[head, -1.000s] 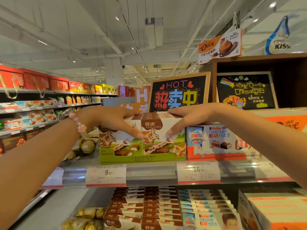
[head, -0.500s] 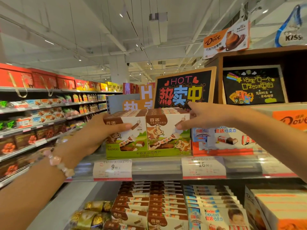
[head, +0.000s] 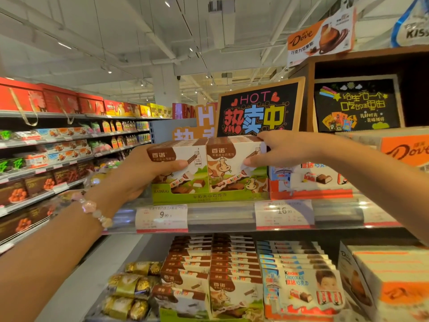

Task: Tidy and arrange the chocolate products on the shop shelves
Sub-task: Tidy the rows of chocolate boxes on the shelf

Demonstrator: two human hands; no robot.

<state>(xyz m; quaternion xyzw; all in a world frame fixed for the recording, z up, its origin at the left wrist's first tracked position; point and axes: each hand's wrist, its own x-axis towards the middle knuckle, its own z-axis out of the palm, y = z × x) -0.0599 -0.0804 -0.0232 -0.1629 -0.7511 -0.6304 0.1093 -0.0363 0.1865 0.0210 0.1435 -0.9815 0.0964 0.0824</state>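
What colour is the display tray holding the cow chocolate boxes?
Lime green, seen in the head view: the tray sits under the cow boxes.

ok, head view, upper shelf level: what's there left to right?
left hand → cow-print boxes → right hand → Kinder boxes → orange Dove box

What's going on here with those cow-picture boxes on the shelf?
A person is tidying chocolate in a shop. Their left hand grips the left end of the cow-print chocolate boxes, thumb across the front, while the right hand pinches the top right corner. The boxes stand in a green display tray on the upper shelf, beside Kinder boxes. More of the same brands fill the shelf below.
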